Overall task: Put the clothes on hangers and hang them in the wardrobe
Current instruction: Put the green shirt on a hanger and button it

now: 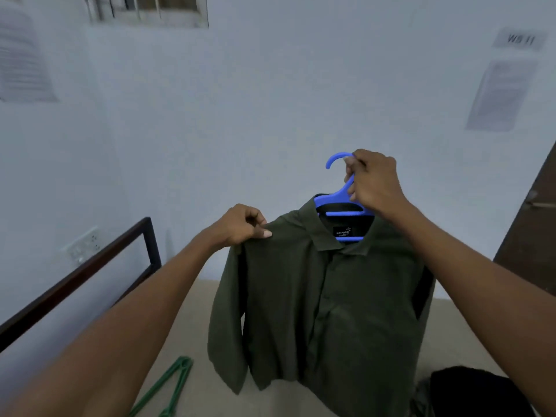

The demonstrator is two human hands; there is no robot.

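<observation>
Your right hand (374, 183) gripped neck of blue hanger (341, 203), fingers curled round stem just below hook. Dark green shirt (325, 311) hung on hanger, held up in air above beige bed surface (195, 326), collar facing you. Your left hand (240, 225) pinched shirt's shoulder seam, thumb on top, other fingers curled behind cloth. Green hanger (168, 386) lay on bed, lower left. Black garment (469, 389) lay at lower right.

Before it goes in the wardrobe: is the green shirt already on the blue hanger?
Yes. The blue hanger sits inside the collar of the green shirt, which hangs spread from it. Whether it sits properly in both shoulders: cannot tell.
</observation>
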